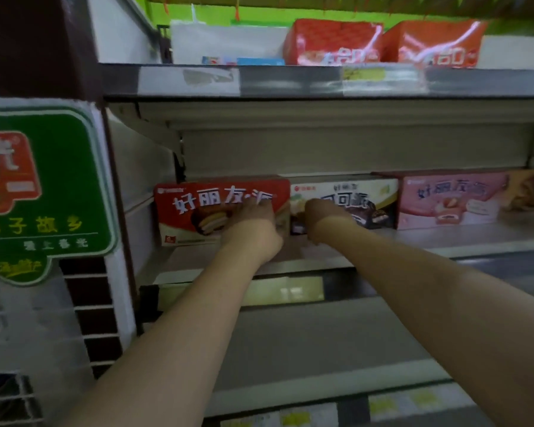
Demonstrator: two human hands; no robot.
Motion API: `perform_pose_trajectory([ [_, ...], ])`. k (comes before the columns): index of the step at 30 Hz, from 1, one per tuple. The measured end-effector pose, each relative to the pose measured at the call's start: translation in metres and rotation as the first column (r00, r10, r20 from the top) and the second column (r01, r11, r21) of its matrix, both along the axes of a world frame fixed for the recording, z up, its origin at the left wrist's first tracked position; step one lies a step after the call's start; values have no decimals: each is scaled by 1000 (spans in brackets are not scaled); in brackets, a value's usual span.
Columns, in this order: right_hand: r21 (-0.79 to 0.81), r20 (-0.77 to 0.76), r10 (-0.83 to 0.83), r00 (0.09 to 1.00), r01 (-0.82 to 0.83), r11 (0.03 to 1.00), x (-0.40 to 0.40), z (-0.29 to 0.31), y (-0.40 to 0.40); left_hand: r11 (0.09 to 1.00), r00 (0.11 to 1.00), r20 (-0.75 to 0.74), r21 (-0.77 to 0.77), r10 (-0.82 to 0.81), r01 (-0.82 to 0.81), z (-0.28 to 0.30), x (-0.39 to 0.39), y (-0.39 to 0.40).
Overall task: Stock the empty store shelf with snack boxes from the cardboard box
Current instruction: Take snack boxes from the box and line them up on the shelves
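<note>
Red box (198, 211): parked at the far left end of the middle shelf (444, 238), roughly 9 o'clock of centre, upright and facing out.
Left hand (253, 221): laid against the red box's right end; whether the fingers are flat or hooked round the edge can't be told, too blurry.
Right hand (322, 215): set on the left end of the dark cocoa box (361, 204), just beside the red one; grip can't be told either.
Pink box (450, 200): lined up at 3 o'clock, touching the cocoa box as far as can be seen.
Cardboard box: not seen anywhere.
Risk: if the red box is shoved too hard, it could probably be skewed against the side wall, or the cocoa box knocked backwards out of line.
Risk 2: a box could be dragged off the front lip when the hands are pulled away.
</note>
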State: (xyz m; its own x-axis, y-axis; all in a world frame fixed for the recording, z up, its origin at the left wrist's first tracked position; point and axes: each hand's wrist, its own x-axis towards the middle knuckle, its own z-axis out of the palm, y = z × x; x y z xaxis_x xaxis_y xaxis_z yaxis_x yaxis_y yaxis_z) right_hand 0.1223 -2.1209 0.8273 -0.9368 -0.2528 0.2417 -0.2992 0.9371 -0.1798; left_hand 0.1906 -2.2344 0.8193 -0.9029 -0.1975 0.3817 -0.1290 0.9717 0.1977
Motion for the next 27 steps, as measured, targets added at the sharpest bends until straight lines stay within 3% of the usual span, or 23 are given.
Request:
perform_pose_trajectory([
  [5, 53, -95, 38, 995, -33, 998, 39, 1, 73, 935, 948, -142, -258, -284, 241, 7, 24, 72],
  [7, 112, -160, 57, 985, -39, 993, 56, 0, 108, 909, 921, -157, -287, -356, 302, 6, 29, 106],
  [12, 162, -129, -114, 985, 134, 978, 94, 3, 219, 839, 851, -118, -283, -512, 465, 0, 51, 214],
  [21, 138, -1, -354, 935, 351, 926, 149, -15, 431, 716, 720, -13, -119, -694, 688, -28, 86, 422],
  [25, 159, 155, -394, 906, 370, 915, 148, -41, 486, 661, 667, 49, 211, -743, 720, -62, 91, 487],
  [27, 91, 242, -413, 878, 404, 910, 146, -59, 506, 668, 679, 79, 291, -730, 685, -74, 91, 506],
])
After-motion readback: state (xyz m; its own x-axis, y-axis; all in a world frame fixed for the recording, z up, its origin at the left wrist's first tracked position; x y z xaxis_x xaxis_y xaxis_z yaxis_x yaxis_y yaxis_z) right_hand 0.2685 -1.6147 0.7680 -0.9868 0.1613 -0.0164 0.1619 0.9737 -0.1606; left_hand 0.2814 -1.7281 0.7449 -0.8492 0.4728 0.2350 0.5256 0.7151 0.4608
